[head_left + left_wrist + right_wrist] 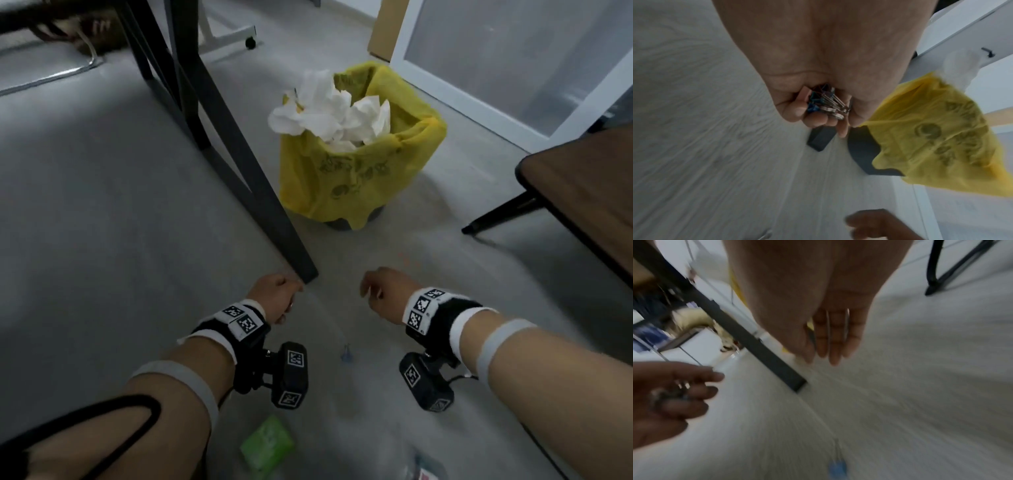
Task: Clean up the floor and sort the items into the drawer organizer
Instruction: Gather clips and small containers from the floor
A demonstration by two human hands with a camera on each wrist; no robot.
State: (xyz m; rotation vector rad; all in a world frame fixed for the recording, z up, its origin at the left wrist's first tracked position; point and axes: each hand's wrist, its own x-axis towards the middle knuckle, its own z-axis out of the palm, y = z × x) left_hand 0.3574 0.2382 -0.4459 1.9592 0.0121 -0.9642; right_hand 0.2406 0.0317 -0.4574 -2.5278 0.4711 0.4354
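A blue binder clip [346,353] lies on the pale floor [102,205] between the two forearms, behind both hands, toward the person. Its wire handles point away from the person, so its long axis runs roughly along the line of the arms. The right hand [383,294] appears the nearer of the two and, with fingers straight and relaxed in the right wrist view, holds nothing; I judge it the one to draw back and pick the clip up. The left hand [277,294] is curled round a bunch of binder clips [826,104], blue bodies and silver wire handles showing between the fingers, just beside the foot of a black table leg [301,267].

Nothing lies between the right hand and the blue clip. Nearer the person lie a green packet [269,442] and, at the frame's lower edge, something too blurred to name. Beyond the hands stands a bin with a yellow liner [342,178], heaped with crumpled white paper [329,106]. No drawer organizer is in view.
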